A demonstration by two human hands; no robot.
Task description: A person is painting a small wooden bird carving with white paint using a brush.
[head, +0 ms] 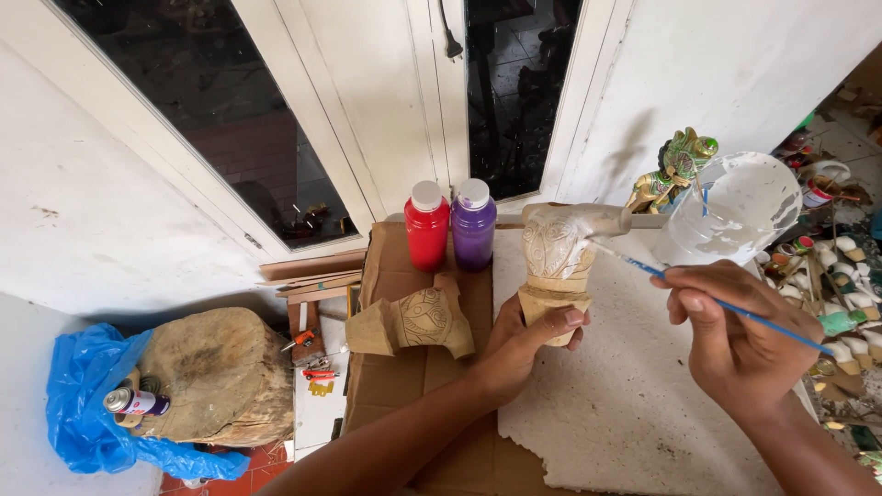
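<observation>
Item: carved wooden figure, upright on the white foam sheet. My left hand grips its base, fingers closed round it. Right of the figure, my right hand pinches a blue-handled brush, tip touching the carving. Left of the figure: second carved piece on cardboard. Behind the figure: red bottle, purple bottle, paint-smeared plastic cup.
</observation>
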